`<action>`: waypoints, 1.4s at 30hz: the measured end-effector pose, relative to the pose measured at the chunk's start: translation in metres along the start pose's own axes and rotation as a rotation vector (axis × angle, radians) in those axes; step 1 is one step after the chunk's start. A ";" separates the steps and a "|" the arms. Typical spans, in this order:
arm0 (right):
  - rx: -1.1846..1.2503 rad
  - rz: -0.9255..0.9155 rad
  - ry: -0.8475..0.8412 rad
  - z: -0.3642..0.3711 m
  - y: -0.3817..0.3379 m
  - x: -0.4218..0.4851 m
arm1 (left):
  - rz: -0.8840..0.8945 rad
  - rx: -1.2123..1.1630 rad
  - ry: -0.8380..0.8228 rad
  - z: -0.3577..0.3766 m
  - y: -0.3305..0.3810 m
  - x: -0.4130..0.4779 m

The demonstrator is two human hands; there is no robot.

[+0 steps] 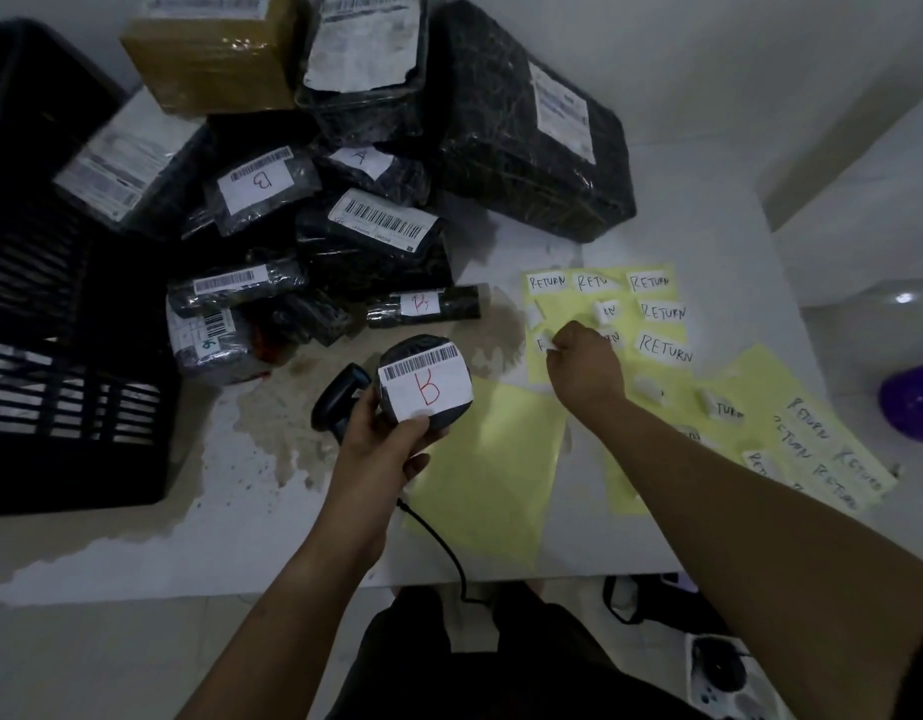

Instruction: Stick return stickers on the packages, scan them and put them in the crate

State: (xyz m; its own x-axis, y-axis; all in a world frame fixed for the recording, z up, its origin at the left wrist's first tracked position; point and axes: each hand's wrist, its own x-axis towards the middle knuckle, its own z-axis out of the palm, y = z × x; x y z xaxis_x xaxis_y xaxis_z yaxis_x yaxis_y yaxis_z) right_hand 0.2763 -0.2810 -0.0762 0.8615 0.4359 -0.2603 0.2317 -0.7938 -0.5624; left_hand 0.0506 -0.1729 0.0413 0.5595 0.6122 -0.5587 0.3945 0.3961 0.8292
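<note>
We list: counter; black crate at its left edge; pile of parcels beside the crate; yellow sheet to the right. Left grip curls round a round package marked B, above the scanner. Right grip pinches a sticker at the sheet.

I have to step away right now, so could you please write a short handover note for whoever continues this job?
Left hand holds the round package, label B up, no return sticker seen on it.
Right hand pinches a sticker on the yellow sheet.
Scanner lies on the table by the left hand; crate at far left; pile of packages beside it.
Left to do: stick, scan, crate this package, then the pile.
</note>
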 end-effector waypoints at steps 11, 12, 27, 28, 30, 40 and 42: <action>0.374 0.002 -0.002 -0.042 -0.015 -0.038 | -0.034 -0.111 -0.002 0.008 0.010 -0.006; 0.417 -0.014 0.000 -0.052 -0.020 -0.050 | -0.037 -0.127 -0.002 0.009 0.013 -0.009; 0.518 -0.388 -0.026 -0.130 -0.150 -0.167 | 0.116 -0.220 -0.122 -0.016 0.059 -0.038; 0.483 -0.401 -0.024 -0.129 -0.152 -0.166 | 0.135 -0.229 -0.126 -0.016 0.062 -0.038; 0.428 -0.441 -0.008 -0.127 -0.163 -0.167 | 0.158 -0.256 -0.140 -0.024 0.071 -0.039; 0.284 -0.561 0.036 -0.109 -0.198 -0.170 | 0.194 -0.335 -0.171 -0.048 0.084 -0.031; 0.246 -0.570 0.028 -0.105 -0.201 -0.168 | 0.203 -0.324 -0.182 -0.052 0.084 -0.030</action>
State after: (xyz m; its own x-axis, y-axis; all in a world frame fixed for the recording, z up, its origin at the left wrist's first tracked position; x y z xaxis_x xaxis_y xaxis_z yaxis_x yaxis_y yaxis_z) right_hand 0.1325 -0.2392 0.1629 0.6450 0.7486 0.1533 0.5513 -0.3169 -0.7718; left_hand 0.0295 -0.1224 0.1287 0.7334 0.5805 -0.3537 0.0299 0.4923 0.8699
